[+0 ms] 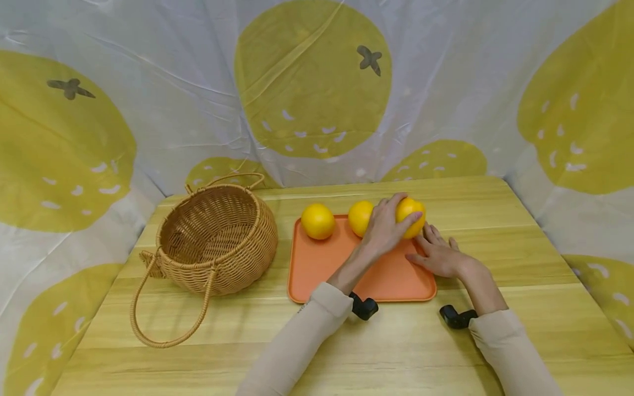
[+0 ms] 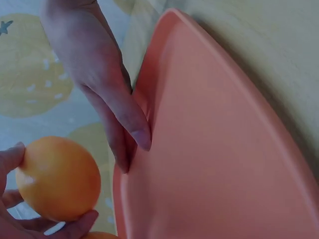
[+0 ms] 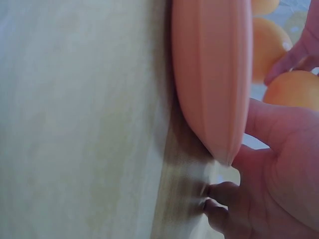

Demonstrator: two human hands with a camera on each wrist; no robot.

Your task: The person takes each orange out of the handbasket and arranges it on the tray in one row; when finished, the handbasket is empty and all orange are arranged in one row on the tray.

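My left hand (image 1: 384,226) grips an orange (image 1: 408,205), thumb and fingers round its sides, above the back right corner of the orange-pink tray (image 1: 319,264). In the left wrist view the held orange (image 2: 59,178) shows clear of the tray surface. The right hand (image 1: 442,257) rests at the tray's right edge, thumb reaching over the rim and fingers extended and spread. Seen from the right wrist, the thumb passes behind the tray wall (image 3: 212,74), and its tip is hidden. Two more oranges sit along the back of the tray, one at the left (image 1: 317,221) and one in the middle (image 1: 360,215).
A round wicker basket (image 1: 238,258) stands on the wooden table (image 1: 238,341) left of the tray. One of its handles hangs toward the front, the other stands at the back. A curtain (image 1: 426,82) with large yellow fruit prints surrounds the table's back and sides.
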